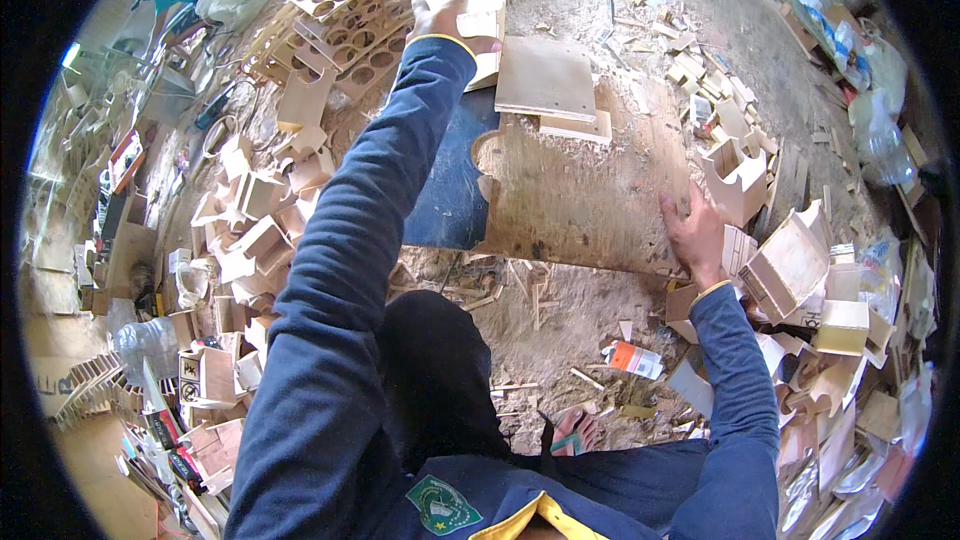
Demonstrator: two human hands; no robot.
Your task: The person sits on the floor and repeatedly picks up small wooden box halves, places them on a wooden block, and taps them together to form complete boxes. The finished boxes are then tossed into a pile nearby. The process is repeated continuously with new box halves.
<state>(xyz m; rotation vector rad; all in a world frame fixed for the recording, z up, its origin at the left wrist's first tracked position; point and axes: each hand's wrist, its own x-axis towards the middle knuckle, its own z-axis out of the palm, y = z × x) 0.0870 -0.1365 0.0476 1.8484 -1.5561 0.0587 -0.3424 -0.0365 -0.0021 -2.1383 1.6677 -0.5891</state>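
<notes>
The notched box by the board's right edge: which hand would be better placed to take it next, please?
Probably the right hand: it touches the right edge of the board, near the box; the left hand is farther off, at pale wood.

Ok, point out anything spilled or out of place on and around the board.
Sawdust lies scattered on the board, beside the stacked panels. On the floor, left of the right forearm, what looks like an orange-and-white packet stands out, brightly coloured among plain wood scraps.
</notes>
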